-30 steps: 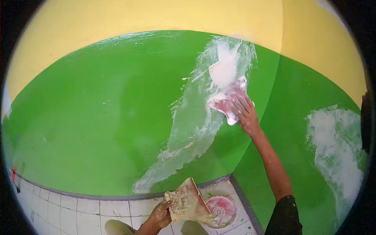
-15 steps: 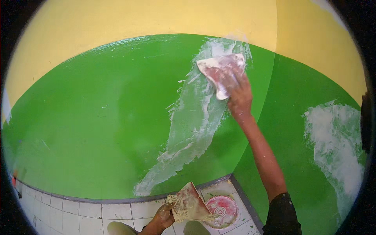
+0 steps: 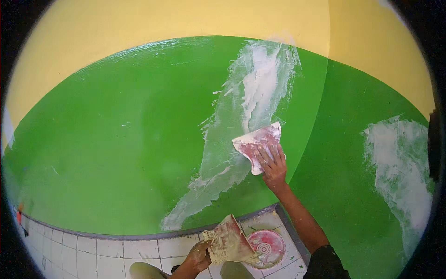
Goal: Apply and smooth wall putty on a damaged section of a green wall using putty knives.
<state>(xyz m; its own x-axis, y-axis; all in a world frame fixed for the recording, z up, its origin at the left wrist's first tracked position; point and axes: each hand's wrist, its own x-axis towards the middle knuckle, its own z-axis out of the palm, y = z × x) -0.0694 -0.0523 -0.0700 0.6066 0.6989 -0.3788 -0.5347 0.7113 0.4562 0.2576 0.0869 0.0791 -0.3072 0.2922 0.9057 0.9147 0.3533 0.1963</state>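
My right hand [image 3: 273,163] grips a flat, reddish putty spreader [image 3: 258,142] with a white-smeared edge, its fingers spread over the back. The spreader lies against the green wall [image 3: 153,139], on a band of white putty [image 3: 261,90]. Above it the putty is thick and white; below, it thins to a translucent smear slanting down to the left. Low in front of me my left hand [image 3: 199,256] holds a second reddish spreader [image 3: 231,242], coated in cream putty, by its left edge.
A round pinkish-red lid or dish [image 3: 265,249] with rings sits on the white floor tiles [image 3: 141,248] beside the wall corner. Another white putty patch [image 3: 402,162] covers part of the right-hand wall. Yellow paint [image 3: 186,18] tops the green. A small orange object [image 3: 19,216] stands far left.
My right hand has drawn its spreader down the wall from near the yellow border, leaving a thicker white strip above it. My left hand stays low with its spreader.
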